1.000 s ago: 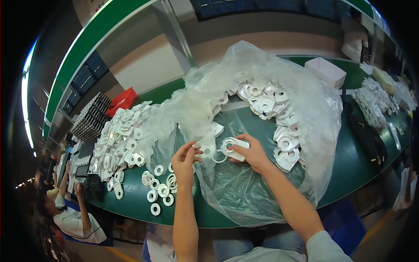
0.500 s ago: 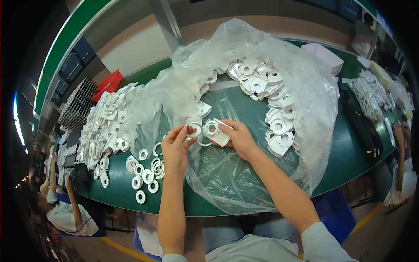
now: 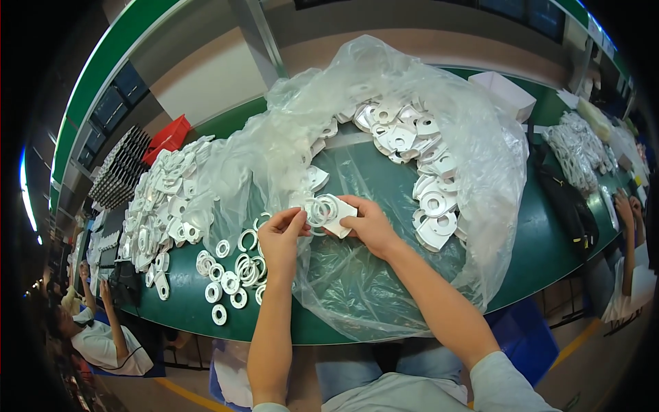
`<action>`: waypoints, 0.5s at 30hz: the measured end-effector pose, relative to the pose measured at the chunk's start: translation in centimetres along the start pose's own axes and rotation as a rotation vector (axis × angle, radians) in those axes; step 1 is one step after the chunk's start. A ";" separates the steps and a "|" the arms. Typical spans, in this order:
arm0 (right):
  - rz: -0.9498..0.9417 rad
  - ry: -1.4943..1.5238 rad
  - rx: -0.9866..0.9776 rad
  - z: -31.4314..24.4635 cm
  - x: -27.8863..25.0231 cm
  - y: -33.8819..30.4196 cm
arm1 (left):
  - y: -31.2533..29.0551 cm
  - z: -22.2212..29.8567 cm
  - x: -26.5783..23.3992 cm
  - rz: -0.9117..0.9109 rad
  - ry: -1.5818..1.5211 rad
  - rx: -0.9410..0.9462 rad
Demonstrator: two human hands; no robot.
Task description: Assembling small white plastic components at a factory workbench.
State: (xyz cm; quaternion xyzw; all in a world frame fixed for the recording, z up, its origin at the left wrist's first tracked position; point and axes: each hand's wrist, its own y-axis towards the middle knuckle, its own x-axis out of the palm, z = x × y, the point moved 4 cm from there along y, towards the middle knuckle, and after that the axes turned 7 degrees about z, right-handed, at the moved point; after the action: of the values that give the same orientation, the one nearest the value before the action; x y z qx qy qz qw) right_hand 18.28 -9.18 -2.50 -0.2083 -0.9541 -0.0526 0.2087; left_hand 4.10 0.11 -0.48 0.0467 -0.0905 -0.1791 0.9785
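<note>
Over the middle of the plastic sheet, my right hand (image 3: 375, 224) grips a flat white plastic part (image 3: 343, 222) with a round opening at one end. My left hand (image 3: 282, 233) pinches a thin white ring (image 3: 316, 212) between thumb and fingertips. The ring overlaps the round end of the part; I cannot tell whether it is seated in it. Left of my left forearm, several loose white rings (image 3: 230, 281) lie on the green table (image 3: 185, 312).
A crumpled clear plastic bag (image 3: 491, 199) spreads over the table, with white parts (image 3: 405, 134) piled along its inner edge. More white parts (image 3: 165, 178) are heaped at left, near a red bin (image 3: 168, 137) and stacked dark trays (image 3: 122, 168). Other people work at both sides.
My left hand has brought the ring rightward against the round end of the white part. The two were side by side before; now they overlap.
</note>
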 end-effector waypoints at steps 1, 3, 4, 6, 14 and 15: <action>0.000 0.000 0.000 -0.1 0.0 -0.1 | -0.1 0.0 0.1 -0.005 0.051 0.008; 0.018 -0.113 -0.012 -0.4 0.0 -0.3 | -0.1 -0.3 0.2 -0.010 0.102 0.015; 0.018 -0.112 -0.013 -0.4 0.0 -0.3 | -0.2 -0.3 0.3 -0.020 0.099 0.030; 0.014 -0.086 -0.015 -0.1 0.0 -0.2 | -0.3 -0.3 0.4 -0.030 0.097 0.045; -0.006 -0.139 -0.068 0.2 0.2 -0.1 | -0.3 -0.5 0.6 -0.005 0.090 0.059; 0.002 -0.185 -0.079 0.1 0.3 -0.1 | -0.4 -0.5 0.6 -0.004 0.091 0.060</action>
State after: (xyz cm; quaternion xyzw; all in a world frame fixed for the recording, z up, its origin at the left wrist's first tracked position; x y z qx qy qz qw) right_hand 17.94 -9.15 -2.49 -0.2214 -0.9662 -0.0707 0.1114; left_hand 4.58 -0.41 -0.93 0.0843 -0.0513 -0.1759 0.9794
